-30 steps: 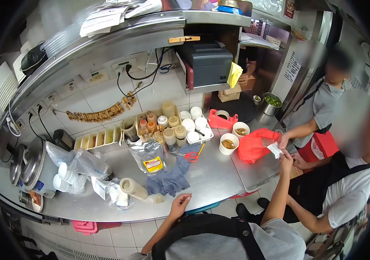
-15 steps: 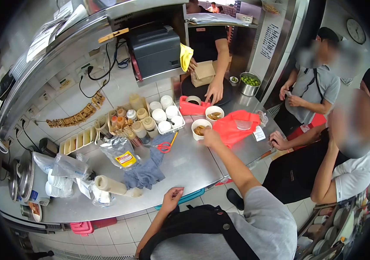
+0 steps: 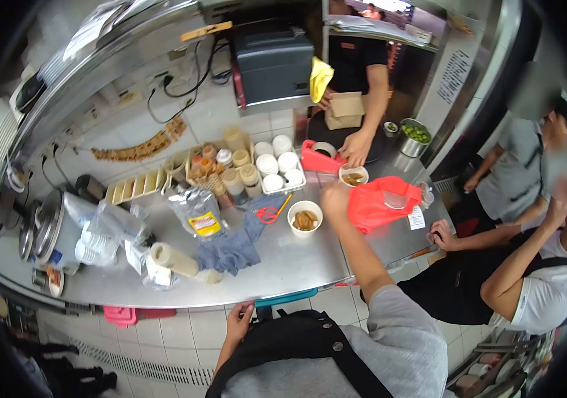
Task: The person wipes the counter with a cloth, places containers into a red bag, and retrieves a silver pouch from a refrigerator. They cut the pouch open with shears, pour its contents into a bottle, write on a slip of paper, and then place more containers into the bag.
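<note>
My right hand [image 3: 334,199] reaches over the steel counter, fingers blurred and partly hidden, close to the near left side of a white paper bowl [image 3: 354,175] with brown food in it. A second white paper bowl [image 3: 305,219], also holding brown food pieces, stands on the counter to the left of my right forearm. A red plastic bag [image 3: 379,204] lies just right of my hand. Low at the counter's front edge, my left hand [image 3: 239,320] hangs with fingers loosely bent and nothing in them.
A co-worker's hand [image 3: 357,147] is at the red tape dispenser [image 3: 321,159], beside a brown paper bag [image 3: 346,110]. Scissors [image 3: 268,213], a blue cloth [image 3: 230,251] and a basket of white cups [image 3: 279,163] sit left. Other people stand at the right.
The nearer bowl now stands farther left and closer to me; my right hand has let go of it and moved beside the other bowl. The view has turned left.
</note>
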`<state>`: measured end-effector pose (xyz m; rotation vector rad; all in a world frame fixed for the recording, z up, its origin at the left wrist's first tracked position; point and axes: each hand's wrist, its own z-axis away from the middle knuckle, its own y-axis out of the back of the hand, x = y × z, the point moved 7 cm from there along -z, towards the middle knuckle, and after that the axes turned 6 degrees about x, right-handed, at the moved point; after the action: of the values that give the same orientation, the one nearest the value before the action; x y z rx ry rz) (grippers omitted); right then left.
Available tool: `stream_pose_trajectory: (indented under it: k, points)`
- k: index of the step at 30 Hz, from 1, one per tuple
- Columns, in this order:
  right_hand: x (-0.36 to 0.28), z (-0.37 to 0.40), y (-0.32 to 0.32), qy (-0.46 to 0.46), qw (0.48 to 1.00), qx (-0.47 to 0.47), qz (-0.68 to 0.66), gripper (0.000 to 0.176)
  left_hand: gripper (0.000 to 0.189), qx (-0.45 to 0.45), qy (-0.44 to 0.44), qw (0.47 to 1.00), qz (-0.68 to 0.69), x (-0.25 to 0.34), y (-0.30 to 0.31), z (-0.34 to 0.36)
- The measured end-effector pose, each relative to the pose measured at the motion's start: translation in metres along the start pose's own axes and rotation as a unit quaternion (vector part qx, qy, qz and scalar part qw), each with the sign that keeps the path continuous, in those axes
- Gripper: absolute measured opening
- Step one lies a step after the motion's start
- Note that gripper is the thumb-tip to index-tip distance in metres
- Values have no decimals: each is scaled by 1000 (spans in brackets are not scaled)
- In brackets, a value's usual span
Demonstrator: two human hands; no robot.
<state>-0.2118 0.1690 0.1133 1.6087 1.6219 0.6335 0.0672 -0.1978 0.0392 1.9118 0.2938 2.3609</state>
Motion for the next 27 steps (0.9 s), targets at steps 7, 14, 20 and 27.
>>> stream_pose_trajectory:
  k: [7,14,20,27]
  points:
    - [73,-27,-74,31,976,-116,180,25,24,49,27,998,5,-7,16,19]
    - [8,11,-69,142,989,-27,-30,28,28,54,14,998,-12,-5,31,22]
    - [-39,21,-38,151,973,-172,8,23,31,37,-25,999,-22,21,47,17]
    - [-57,35,-30,130,958,-254,41,20,31,-39,-135,985,-97,113,94,-14]
